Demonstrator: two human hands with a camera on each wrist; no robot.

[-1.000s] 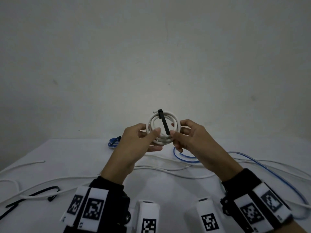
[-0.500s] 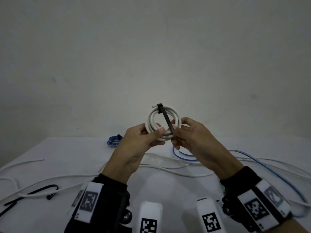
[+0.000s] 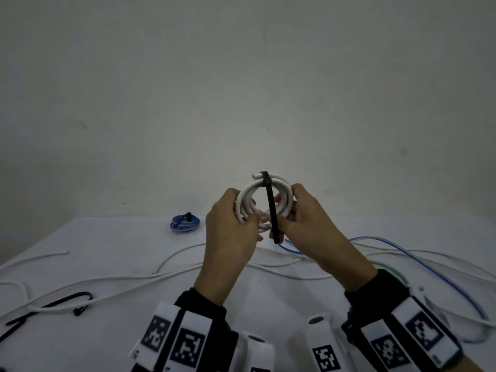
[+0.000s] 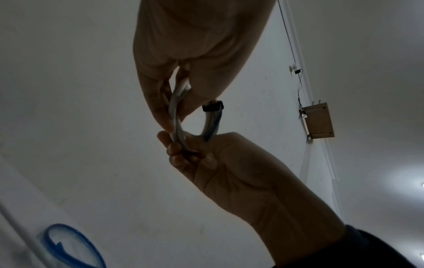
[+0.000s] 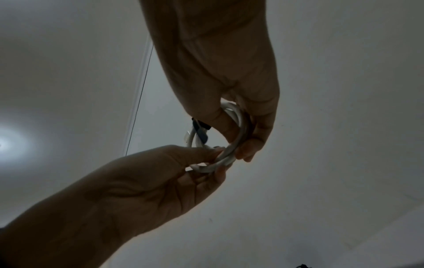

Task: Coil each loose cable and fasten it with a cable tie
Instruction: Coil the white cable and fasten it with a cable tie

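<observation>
Holding the white coil [image 3: 264, 201] upright above the table [image 3: 107, 248], my left hand [image 3: 230, 232] grips its near rim to stop unwinding; right hand [image 3: 306, 226] pinches the cable tie [image 3: 271, 208] tail, probably to cinch.

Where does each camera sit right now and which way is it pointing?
Head: worn on the head, looking forward and down at the table and wall; both hands and marker-banded wrists show.
Left wrist: looks up along the left hand toward the ceiling; the right hand reaches in from below.
Right wrist: looks up along the right hand; the left hand enters from lower left.
Shared: all three show the white cable coil with its black cable tie, gripped by both hands.
</observation>
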